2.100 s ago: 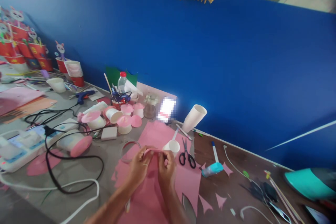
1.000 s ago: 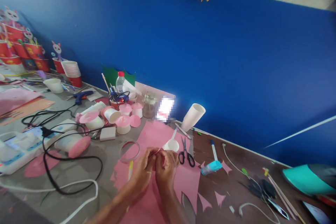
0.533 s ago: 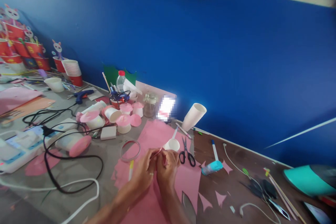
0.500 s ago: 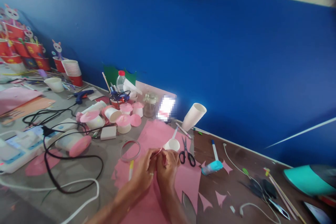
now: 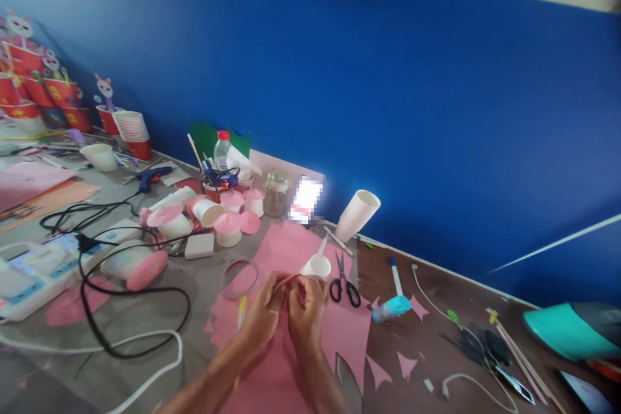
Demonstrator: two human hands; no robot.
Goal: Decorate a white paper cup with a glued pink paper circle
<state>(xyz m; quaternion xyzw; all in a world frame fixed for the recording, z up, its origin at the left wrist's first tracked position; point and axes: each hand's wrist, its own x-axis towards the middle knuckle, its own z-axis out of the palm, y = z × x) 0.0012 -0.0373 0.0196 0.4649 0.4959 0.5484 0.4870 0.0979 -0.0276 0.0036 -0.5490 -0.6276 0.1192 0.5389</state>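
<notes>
My left hand (image 5: 262,312) and my right hand (image 5: 306,312) meet over a large pink paper sheet (image 5: 342,330). Both are closed, with fingertips pinching a small pink paper piece (image 5: 289,279), mostly hidden by the fingers. Just beyond my right hand lies a white paper cup (image 5: 318,266) with a strip sticking up from it. Black-handled scissors (image 5: 345,284) rest on the sheet to the right, blades pointing away. Left of my hands a clear tape ring (image 5: 240,278) lies flat, and a yellow-and-white stick (image 5: 241,312) sits beside my left wrist.
A white paper tube (image 5: 358,215) stands tilted by the blue wall. Pink-topped cups (image 5: 228,229), a glass jar (image 5: 277,194) and a lit phone (image 5: 306,199) are behind. Black cable (image 5: 187,310) loops at left. A turquoise glue bottle (image 5: 391,309) and paper scraps (image 5: 379,372) lie at right.
My fingers have shifted slightly around the pink paper piece, and more of its edge shows above my left fingers. The surrounding things stay in place.
</notes>
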